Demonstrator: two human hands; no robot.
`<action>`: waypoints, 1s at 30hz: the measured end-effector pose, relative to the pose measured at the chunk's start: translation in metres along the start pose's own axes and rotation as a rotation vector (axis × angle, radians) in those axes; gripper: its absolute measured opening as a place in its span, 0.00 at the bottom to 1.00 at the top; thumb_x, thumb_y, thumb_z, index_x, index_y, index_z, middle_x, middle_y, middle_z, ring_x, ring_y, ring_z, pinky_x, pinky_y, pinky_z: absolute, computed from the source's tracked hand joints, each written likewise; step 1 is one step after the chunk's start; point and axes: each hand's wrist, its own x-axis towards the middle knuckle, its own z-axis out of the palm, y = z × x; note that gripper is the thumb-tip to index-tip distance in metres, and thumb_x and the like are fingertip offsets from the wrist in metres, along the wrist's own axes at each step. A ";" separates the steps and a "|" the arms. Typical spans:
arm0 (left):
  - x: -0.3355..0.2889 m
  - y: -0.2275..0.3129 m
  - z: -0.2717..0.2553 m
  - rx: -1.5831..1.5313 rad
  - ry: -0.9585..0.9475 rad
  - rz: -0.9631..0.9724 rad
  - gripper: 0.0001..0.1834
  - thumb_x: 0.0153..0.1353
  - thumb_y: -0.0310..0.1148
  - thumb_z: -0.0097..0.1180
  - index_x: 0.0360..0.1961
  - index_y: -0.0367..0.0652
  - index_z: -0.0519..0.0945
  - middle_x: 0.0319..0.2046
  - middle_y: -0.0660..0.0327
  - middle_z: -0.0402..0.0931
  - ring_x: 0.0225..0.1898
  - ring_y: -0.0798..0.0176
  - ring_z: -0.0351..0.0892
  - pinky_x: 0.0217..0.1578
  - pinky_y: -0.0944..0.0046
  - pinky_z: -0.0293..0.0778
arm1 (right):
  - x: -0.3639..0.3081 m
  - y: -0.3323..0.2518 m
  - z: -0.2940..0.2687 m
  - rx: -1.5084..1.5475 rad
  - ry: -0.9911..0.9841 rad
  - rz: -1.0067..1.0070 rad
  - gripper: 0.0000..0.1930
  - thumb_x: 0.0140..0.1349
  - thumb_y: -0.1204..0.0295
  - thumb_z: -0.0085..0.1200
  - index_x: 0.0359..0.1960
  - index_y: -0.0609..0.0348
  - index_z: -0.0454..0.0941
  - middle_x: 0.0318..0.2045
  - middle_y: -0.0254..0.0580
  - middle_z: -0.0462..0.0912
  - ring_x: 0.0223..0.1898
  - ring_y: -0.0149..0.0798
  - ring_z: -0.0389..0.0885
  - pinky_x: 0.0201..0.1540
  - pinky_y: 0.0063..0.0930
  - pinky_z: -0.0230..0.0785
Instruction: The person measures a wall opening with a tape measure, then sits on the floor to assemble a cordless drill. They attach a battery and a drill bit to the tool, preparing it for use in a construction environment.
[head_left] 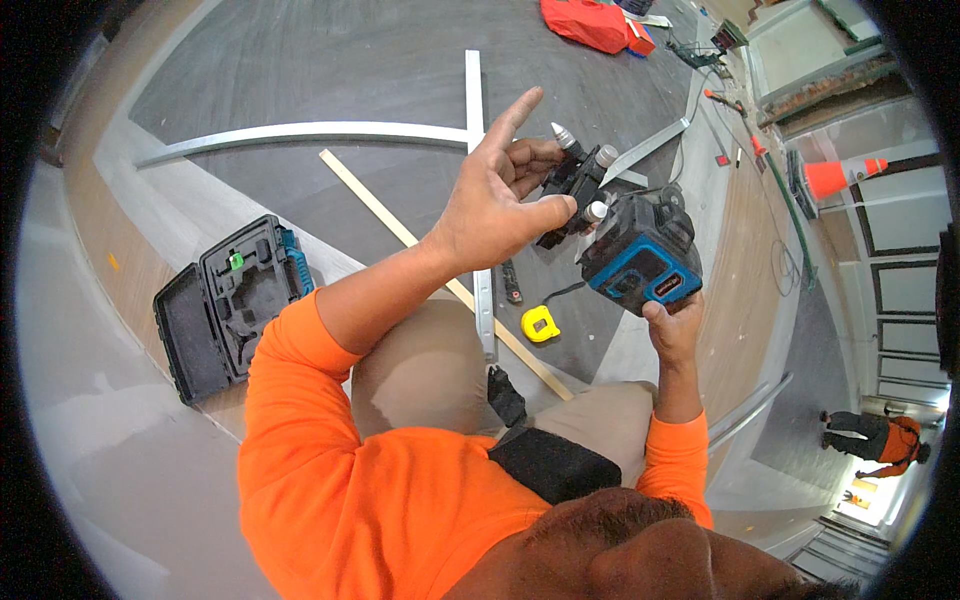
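My right hand (676,328) grips a black and blue box-shaped tool, which looks like a laser level (645,262), from its lower right side. Close beside it, my left hand (490,205) holds a black mounting bracket (572,188) with silver knobs between thumb and curled fingers, the index finger stretched out. I cannot tell whether bracket and laser level touch. Below them on the floor lie a yellow tape measure (540,324) and a slim black tool (511,282). To my left an open black case (228,300) shows moulded compartments with a small green piece.
Metal channels (320,131) and a wooden strip (380,212) lie across the floor ahead. A red bag (590,25) is at the far side, an orange cone (838,179) at the right. Cables run along the right. Another person (885,440) stands farther off at the right.
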 end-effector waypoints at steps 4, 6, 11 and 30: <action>-0.002 0.002 -0.003 0.055 -0.018 0.049 0.54 0.50 0.21 0.62 0.75 0.42 0.44 0.51 0.48 0.74 0.57 0.56 0.74 0.65 0.57 0.63 | -0.002 0.004 0.006 0.164 -0.008 0.091 0.48 0.45 0.55 0.77 0.64 0.65 0.62 0.55 0.43 0.76 0.55 0.39 0.77 0.60 0.35 0.70; -0.003 0.004 -0.005 0.078 -0.046 0.079 0.54 0.49 0.21 0.62 0.75 0.43 0.44 0.51 0.49 0.73 0.57 0.56 0.73 0.65 0.57 0.64 | -0.002 0.005 0.011 0.234 0.001 0.118 0.48 0.47 0.55 0.76 0.64 0.65 0.61 0.56 0.43 0.76 0.55 0.40 0.77 0.59 0.36 0.71; -0.006 -0.004 -0.012 0.160 -0.135 0.245 0.54 0.48 0.22 0.62 0.74 0.40 0.46 0.50 0.50 0.74 0.56 0.57 0.73 0.64 0.57 0.63 | -0.002 -0.001 0.022 0.414 -0.082 0.239 0.44 0.55 0.47 0.65 0.66 0.62 0.59 0.56 0.45 0.75 0.51 0.43 0.81 0.48 0.39 0.79; 0.015 0.109 0.039 0.867 -1.075 0.911 0.28 0.67 0.38 0.55 0.67 0.63 0.62 0.55 0.62 0.80 0.59 0.44 0.74 0.61 0.42 0.63 | -0.003 0.017 0.012 1.106 -0.409 0.605 0.46 0.60 0.36 0.47 0.71 0.54 0.56 0.64 0.54 0.69 0.63 0.56 0.71 0.65 0.57 0.65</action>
